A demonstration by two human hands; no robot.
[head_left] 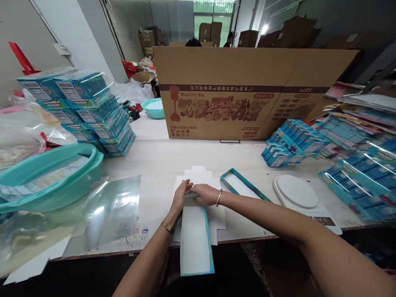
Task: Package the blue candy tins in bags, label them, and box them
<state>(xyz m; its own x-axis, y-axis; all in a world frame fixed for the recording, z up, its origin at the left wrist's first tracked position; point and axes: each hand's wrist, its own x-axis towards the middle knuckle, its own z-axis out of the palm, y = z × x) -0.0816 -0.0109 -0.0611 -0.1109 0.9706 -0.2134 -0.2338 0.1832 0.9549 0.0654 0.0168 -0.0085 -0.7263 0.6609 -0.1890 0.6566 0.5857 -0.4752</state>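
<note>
A long shallow tray [195, 243], white inside with blue edges, juts over the table's front edge. At its far end my left hand [183, 192] and my right hand [202, 194] come together, both closed on that end wall. Under the tray lie flat white cardboard blanks [198, 175] with notched edges. A second blue-edged tray [241, 184], white inside, rests to the right of my right hand, partly behind my right forearm. My fingertips partly hide the far end of the first tray.
Clear plastic sheets [114, 210] and teal basins [49, 177] are at left, before stacked wrapped boxes [89, 107]. A large carton [222, 95] stands behind. At right are a white scale [297, 192], small blue boxes [287, 144] and wrapped packs [365, 177].
</note>
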